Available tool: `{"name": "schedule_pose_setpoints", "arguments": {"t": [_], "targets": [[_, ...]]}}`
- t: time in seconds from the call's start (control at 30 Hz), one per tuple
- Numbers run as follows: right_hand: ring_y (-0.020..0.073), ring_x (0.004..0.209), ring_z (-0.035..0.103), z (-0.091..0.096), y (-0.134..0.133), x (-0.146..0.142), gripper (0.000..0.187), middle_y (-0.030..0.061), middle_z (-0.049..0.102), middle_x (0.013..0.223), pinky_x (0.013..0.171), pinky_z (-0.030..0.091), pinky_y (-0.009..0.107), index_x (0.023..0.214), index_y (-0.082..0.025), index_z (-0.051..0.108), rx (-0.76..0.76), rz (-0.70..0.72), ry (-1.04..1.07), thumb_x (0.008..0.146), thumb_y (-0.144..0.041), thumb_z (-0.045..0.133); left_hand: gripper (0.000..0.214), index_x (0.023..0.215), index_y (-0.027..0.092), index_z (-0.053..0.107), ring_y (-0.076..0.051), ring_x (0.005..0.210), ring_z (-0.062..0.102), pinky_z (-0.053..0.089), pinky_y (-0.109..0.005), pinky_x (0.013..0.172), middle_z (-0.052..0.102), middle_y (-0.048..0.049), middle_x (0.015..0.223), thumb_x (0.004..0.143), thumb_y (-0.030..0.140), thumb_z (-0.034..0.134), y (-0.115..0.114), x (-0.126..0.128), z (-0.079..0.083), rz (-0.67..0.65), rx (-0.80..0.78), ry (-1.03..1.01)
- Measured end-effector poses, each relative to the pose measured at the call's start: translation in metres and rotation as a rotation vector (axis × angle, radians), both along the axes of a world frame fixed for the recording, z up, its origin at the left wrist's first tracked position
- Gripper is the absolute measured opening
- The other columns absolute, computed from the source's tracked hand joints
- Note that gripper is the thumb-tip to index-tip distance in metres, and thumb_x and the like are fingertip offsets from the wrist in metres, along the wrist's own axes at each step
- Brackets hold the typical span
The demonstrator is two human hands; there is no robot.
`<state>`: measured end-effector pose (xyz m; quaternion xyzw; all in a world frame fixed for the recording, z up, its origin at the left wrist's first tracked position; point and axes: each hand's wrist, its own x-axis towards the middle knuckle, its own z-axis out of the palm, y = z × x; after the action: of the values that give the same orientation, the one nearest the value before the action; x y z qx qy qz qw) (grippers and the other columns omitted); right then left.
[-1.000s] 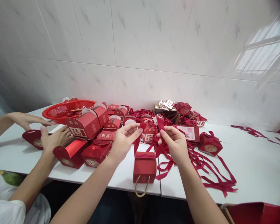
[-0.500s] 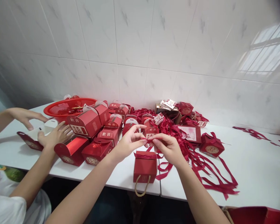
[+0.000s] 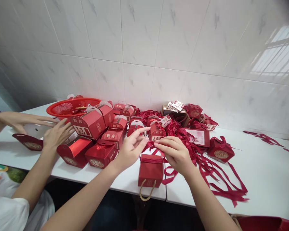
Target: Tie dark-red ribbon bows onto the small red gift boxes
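My left hand (image 3: 132, 147) has its thumb and fingertips drawn together at a dark red ribbon (image 3: 149, 146), its index finger raised. From the other side, the fingers of my right hand (image 3: 175, 153) pinch the same ribbon. Just below both hands is a small red gift box (image 3: 150, 171) with a twisted rope handle (image 3: 146, 194) hanging over the table's front edge. Ribbon lies across the top of this box, and a loop of it rests at the right. My fingers partly hide the ribbon between them.
Red gift boxes (image 3: 89, 123) are stacked at left beside a red plastic basket (image 3: 60, 107). A co-worker's hands (image 3: 57, 134) handle an open box (image 3: 30, 142). Loose ribbons (image 3: 221, 179), a tied box (image 3: 220, 149) and cards (image 3: 178, 105) lie right of centre on the white table (image 3: 260, 166).
My hands have drawn slightly apart at the ribbon, and my left fingers have shifted a little left. The co-worker's left hand has moved further over the open box. The view has shifted slightly.
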<state>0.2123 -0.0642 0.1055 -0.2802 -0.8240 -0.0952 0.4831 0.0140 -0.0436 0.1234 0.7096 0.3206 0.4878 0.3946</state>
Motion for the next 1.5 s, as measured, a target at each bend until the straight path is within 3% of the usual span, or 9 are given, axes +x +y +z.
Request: {"name": "schedule_pose_setpoints", "arguments": {"t": [0.1,0.2,0.33,0.5,0.67,0.93,1.13,1.23,1.5], "targets": [[0.0201,0.093,0.062,-0.009,-0.008,-0.001,0.035,0.0067,0.069,0.100,0.080,0.052,0.036,0.113,-0.026,0.066,-0.052,-0.040,0.235,0.086,-0.007,0.055,0.033,0.120,0.019,0.057,-0.012,0.076,0.062,0.049,-0.023,0.072,0.066,-0.0010,0.082,0.086,0.021,0.057,-0.004,-0.005,-0.010,0.275,0.479,0.181],[0.0179,0.082,0.064,-0.024,-0.022,0.009,0.025,0.0054,0.069,0.089,0.072,0.052,0.031,0.103,-0.023,0.069,-0.152,-0.162,0.408,0.086,-0.010,0.057,0.026,0.109,0.019,0.061,-0.010,0.069,0.059,0.048,-0.021,0.073,0.060,0.0024,0.072,0.083,0.017,0.063,-0.004,-0.021,-0.023,0.437,0.681,0.263],[0.0178,0.076,0.065,-0.064,-0.040,0.040,0.011,0.0052,0.070,0.083,0.070,0.050,0.028,0.087,-0.020,0.069,-0.318,-0.418,0.487,0.086,-0.024,0.059,0.017,0.101,0.017,0.062,-0.011,0.066,0.055,0.047,-0.022,0.072,0.052,0.0026,0.067,0.086,0.012,0.055,-0.006,-0.054,-0.055,0.511,0.692,0.427],[0.0184,0.059,0.061,-0.119,-0.051,0.063,0.030,0.0053,0.070,0.070,0.058,0.048,0.028,0.075,-0.018,0.068,-0.635,-0.650,0.475,0.082,-0.045,0.057,0.019,0.092,0.017,0.059,-0.014,0.073,0.055,0.047,-0.028,0.077,0.057,-0.0009,0.072,0.088,0.006,0.043,-0.015,-0.073,-0.114,0.325,0.653,0.626],[0.0193,0.054,0.059,-0.139,-0.055,0.067,0.038,0.0060,0.068,0.063,0.053,0.046,0.028,0.072,-0.017,0.066,-0.710,-0.745,0.492,0.080,-0.051,0.051,0.024,0.092,0.017,0.060,-0.017,0.075,0.056,0.047,-0.031,0.076,0.059,-0.0031,0.075,0.086,0.005,0.040,-0.012,-0.074,-0.143,0.368,0.601,0.655],[0.0227,0.049,0.057,-0.161,-0.068,0.099,0.041,0.0065,0.062,0.051,0.049,0.044,0.032,0.060,-0.018,0.063,-0.776,-0.863,0.493,0.074,-0.055,0.053,0.027,0.088,0.020,0.063,-0.020,0.076,0.055,0.044,-0.032,0.076,0.060,-0.0033,0.075,0.079,0.003,0.044,-0.004,-0.093,-0.161,0.416,0.459,0.664],[0.0330,0.105,0.055,-0.146,-0.057,0.083,0.048,0.0185,0.059,0.110,0.090,0.044,0.048,0.105,-0.012,0.064,-0.520,-0.903,0.500,0.077,-0.050,0.053,0.017,0.081,0.020,0.062,-0.026,0.093,0.053,0.039,-0.041,0.084,0.058,-0.0071,0.088,0.079,0.011,0.048,-0.003,-0.071,-0.139,0.476,0.292,0.529],[0.0288,0.106,0.055,-0.125,-0.048,0.055,0.034,0.0159,0.059,0.109,0.094,0.042,0.046,0.106,-0.016,0.063,-0.416,-0.730,0.491,0.085,-0.040,0.049,0.010,0.089,0.019,0.055,-0.023,0.098,0.054,0.042,-0.040,0.090,0.057,-0.0065,0.095,0.083,0.018,0.047,-0.001,-0.051,-0.125,0.401,0.189,0.413],[0.0164,0.065,0.058,-0.104,-0.028,-0.008,0.038,0.0017,0.060,0.073,0.061,0.047,0.026,0.119,-0.017,0.054,-0.947,-0.226,0.485,0.091,-0.041,0.045,0.029,0.099,0.021,0.042,-0.016,0.094,0.054,0.048,-0.030,0.085,0.051,-0.0031,0.099,0.076,0.025,0.059,-0.003,-0.007,-0.121,0.146,-0.068,0.262]]}}
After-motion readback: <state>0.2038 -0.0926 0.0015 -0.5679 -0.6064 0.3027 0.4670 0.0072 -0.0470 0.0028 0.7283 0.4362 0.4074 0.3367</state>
